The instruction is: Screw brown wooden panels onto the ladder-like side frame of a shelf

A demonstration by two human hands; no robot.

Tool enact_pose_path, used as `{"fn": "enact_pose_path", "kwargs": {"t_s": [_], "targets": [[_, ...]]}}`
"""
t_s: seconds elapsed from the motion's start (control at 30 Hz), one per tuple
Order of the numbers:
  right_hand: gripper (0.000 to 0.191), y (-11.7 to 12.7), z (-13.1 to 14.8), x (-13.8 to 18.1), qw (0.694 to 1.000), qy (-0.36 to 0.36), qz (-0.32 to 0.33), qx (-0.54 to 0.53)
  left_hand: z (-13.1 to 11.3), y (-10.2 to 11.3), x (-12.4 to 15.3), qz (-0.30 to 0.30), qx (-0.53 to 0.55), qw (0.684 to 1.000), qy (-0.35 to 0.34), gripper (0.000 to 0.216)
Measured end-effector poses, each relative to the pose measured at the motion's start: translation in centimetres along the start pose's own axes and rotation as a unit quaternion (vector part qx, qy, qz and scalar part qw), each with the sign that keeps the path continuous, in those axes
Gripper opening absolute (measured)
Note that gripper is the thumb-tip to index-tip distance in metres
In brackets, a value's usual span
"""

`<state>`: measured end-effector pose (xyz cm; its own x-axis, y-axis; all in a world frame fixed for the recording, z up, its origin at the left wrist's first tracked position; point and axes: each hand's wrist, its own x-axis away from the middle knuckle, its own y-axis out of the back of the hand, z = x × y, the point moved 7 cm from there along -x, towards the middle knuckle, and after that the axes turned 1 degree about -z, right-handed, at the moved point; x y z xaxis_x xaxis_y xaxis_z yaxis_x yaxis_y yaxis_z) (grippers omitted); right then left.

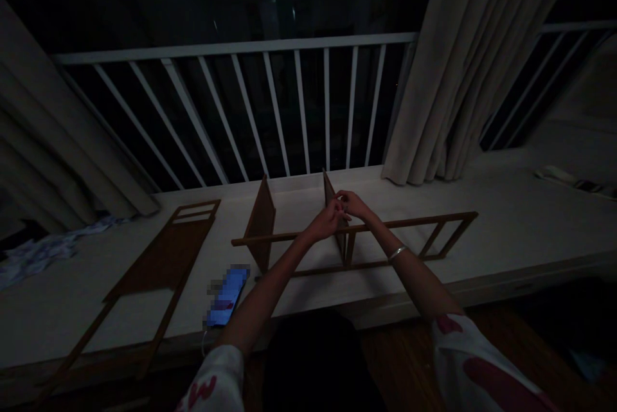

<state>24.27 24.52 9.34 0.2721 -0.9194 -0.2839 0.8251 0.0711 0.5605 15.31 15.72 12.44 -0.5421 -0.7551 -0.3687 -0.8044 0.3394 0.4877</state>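
My left hand (330, 218) and my right hand (355, 205) meet over a brown wooden frame (409, 223) lying on its side on the pale ledge. The fingers of both hands are pinched together. Whatever is between them is too small and dark to make out. Beside them, an upright wooden panel (328, 187) stands across the frame, partly hidden by my left hand. Farther left, a second panel (261, 213) also stands across the frame's rails.
A separate wooden frame with a panel (159, 251) lies at the left, its legs overhanging the ledge (506, 219). A lit phone (230, 296) with a cable lies near my left forearm. Behind are a white railing (241, 49) and curtains (438, 65). Crumpled cloth (58, 248) lies far left.
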Motion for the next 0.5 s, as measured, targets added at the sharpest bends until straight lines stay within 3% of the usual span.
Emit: {"fn": "enact_pose_path", "kwargs": {"t_s": [0.23, 0.5], "targets": [[0.027, 0.0, -0.2, 0.4, 1.0, -0.017, -0.001, -0.009, 1.4, 0.1, -0.4, -0.024, 0.008, 0.999, 0.026, 0.006], [0.029, 0.6, 0.5, 0.9, 1.0, -0.015, -0.015, 0.0, 0.4, -0.3, 0.0, -0.003, -0.022, 1.0, 0.018, 0.007]]}}
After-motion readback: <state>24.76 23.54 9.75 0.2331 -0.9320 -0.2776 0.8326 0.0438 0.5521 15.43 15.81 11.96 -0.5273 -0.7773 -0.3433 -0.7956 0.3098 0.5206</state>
